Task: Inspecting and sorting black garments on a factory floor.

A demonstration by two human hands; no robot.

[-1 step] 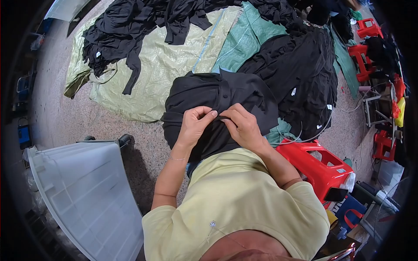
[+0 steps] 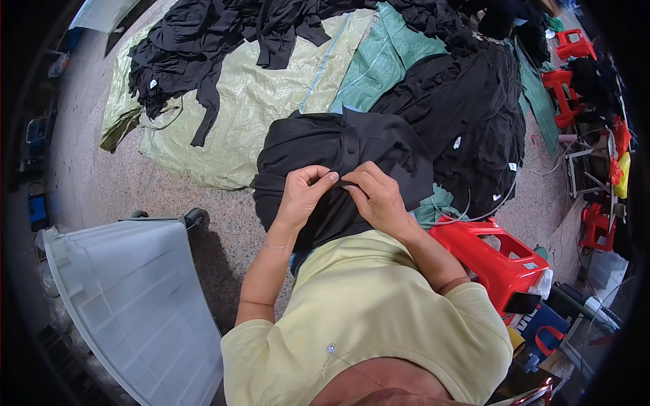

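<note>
A black buttoned garment [image 2: 399, 149] lies bunched across my lap, its placket with dark buttons running up its middle. With thumb and fingertips my left hand [image 2: 304, 193] pinches the cloth at the placket. My right hand [image 2: 376, 196] grips the same strip just to the right, fingers bent and thumb tucked under. The two sets of fingertips nearly meet. Whether a button sits between them is hidden by the fingers.
Piles of black garments [image 2: 467, 115] lie ahead on pale yellow woven sheeting [image 2: 271, 101] and green sheeting [image 2: 386, 54]. A red plastic stool [image 2: 487, 254] stands close at my right, with a dark phone [image 2: 523, 302] by it. A whitish plastic bin [image 2: 135, 291] is at my left.
</note>
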